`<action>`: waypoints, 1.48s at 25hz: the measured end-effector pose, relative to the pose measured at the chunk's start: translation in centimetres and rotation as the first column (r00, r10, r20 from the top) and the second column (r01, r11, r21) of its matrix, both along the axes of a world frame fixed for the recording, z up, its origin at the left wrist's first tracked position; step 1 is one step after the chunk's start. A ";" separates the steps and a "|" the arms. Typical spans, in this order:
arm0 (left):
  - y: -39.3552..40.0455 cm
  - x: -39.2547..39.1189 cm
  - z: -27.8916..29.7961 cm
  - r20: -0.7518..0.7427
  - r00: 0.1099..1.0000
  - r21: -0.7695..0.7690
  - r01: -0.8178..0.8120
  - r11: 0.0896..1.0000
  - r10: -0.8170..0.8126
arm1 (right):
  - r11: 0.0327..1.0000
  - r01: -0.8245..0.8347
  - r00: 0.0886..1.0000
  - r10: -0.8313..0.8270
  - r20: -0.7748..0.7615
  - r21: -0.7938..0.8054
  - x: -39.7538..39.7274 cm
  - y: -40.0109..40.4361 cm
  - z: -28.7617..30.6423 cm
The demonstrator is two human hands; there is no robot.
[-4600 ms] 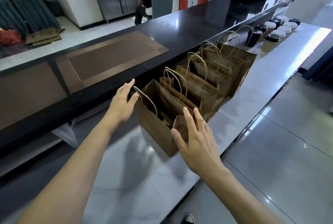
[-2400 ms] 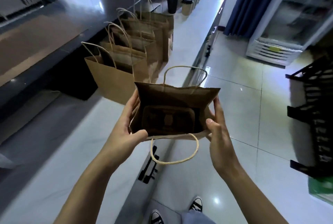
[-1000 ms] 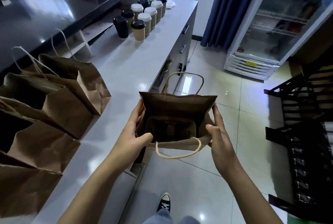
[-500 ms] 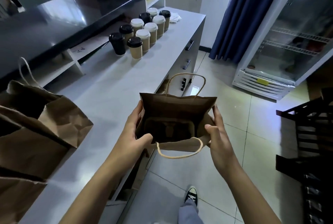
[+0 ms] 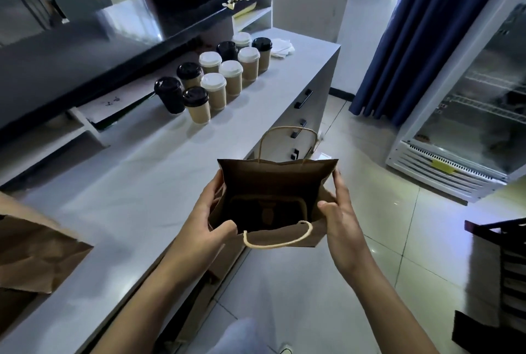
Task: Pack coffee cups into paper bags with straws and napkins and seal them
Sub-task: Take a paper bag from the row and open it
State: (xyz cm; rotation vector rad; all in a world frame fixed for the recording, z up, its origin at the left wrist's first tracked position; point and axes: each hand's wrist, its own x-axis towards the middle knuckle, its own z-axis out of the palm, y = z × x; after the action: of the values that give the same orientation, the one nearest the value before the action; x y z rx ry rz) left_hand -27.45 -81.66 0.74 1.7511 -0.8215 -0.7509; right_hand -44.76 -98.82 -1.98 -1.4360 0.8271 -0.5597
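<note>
Both hands, left hand (image 5: 209,222) and right hand (image 5: 340,217), grip an open paper bag (image 5: 273,183) beside the counter (image 5: 136,183); lidded coffee cups (image 5: 216,80) stand beyond.

grey counter (image 5: 136,188), left | black raised bar top (image 5: 71,57), far left | navy curtain (image 5: 404,49), far right | glass-door fridge (image 5: 478,114), right | tiled floor (image 5: 313,282), near | black rack (image 5: 501,282), near right

You have a plain brown paper bag (image 5: 277,183) with tan twisted handles, and tan coffee cups (image 5: 219,80) under black or white lids, one cup all black, on a pale grey surface (image 5: 136,183); white napkins (image 5: 281,47), navy curtain (image 5: 398,40).
</note>
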 end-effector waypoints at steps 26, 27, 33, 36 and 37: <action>-25.6 20.0 -3.7 -0.012 0.941 0.021 -0.339 0.941 0.339 | 0.961 -0.272 0.951 0.261 -0.163 -0.047 26.1 -29.6 0.7; -26.6 20.2 -3.7 -0.008 0.932 0.024 -0.362 0.932 0.362 | 0.955 -0.290 0.946 0.278 -0.168 -0.055 26.7 -30.9 0.6; -34.1 20.5 -3.7 -0.006 0.865 0.018 -0.502 0.865 0.502 | 0.893 -0.449 0.883 0.439 -0.167 -0.026 30.4 -39.4 -0.2; -37.4 20.8 -3.7 0.002 0.820 0.027 -0.572 0.819 0.573 | 0.845 -0.535 0.833 0.527 -0.171 -0.006 32.1 -43.6 -0.8; -38.3 20.8 -3.6 0.020 0.804 0.036 -0.594 0.803 0.594 | 0.824 -0.567 0.812 0.559 -0.165 0.000 32.7 -44.7 -1.0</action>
State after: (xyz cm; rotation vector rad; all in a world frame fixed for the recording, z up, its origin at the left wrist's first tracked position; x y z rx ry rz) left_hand -6.62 -119.94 -2.89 1.9020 -0.2163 -0.3316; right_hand -12.10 -143.52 -3.01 -1.6932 0.4642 -0.0072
